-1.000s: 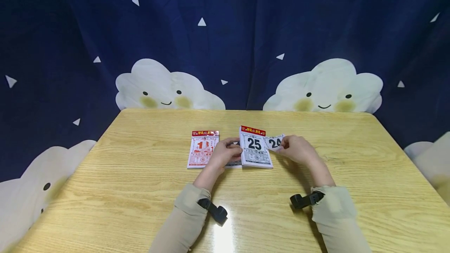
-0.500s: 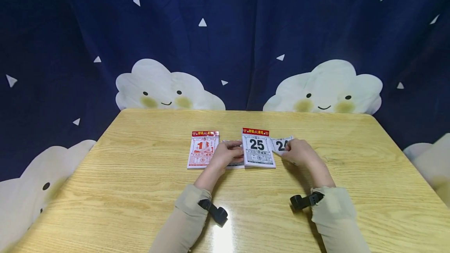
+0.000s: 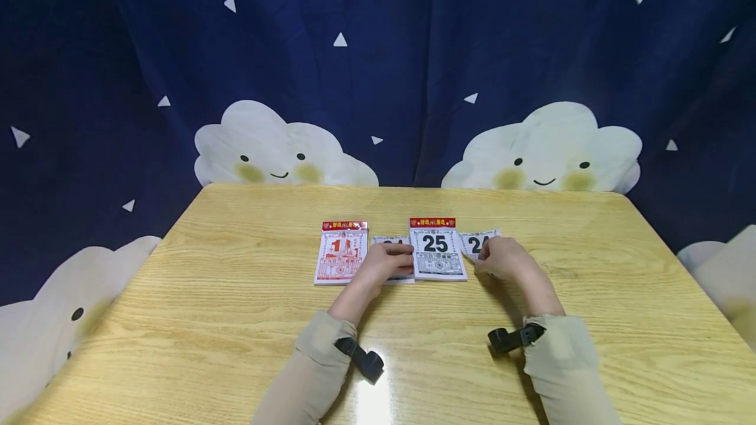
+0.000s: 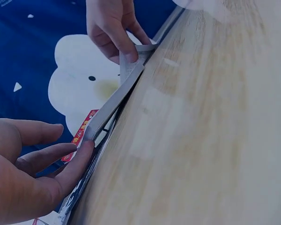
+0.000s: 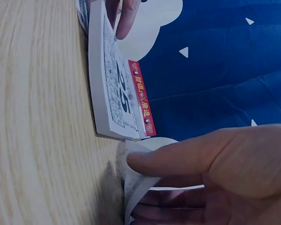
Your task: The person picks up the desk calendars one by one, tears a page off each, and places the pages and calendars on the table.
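Observation:
A tear-off calendar pad (image 3: 438,254) with a red header and a black 25 lies in the middle. My left hand (image 3: 382,264) holds its left edge, thumb and fingers at the near left end in the left wrist view. Under that hand lies another calendar sheet (image 3: 391,239), its black number partly covered. My right hand (image 3: 506,256) pinches a loose sheet (image 3: 474,242) marked 24, just right of the pad; the sheet bends up between thumb and fingers in the right wrist view (image 5: 139,185).
A second calendar pad (image 3: 341,258) with red print and a red header lies left of the left hand. All rest on a wooden table (image 3: 236,320). Behind it hangs a dark blue curtain (image 3: 390,71) with clouds.
The 25 pad has shifted right and straightened, with the left hand following slightly. My right hand has moved a little right with the 24 sheet. More of the sheet beneath my left hand shows.

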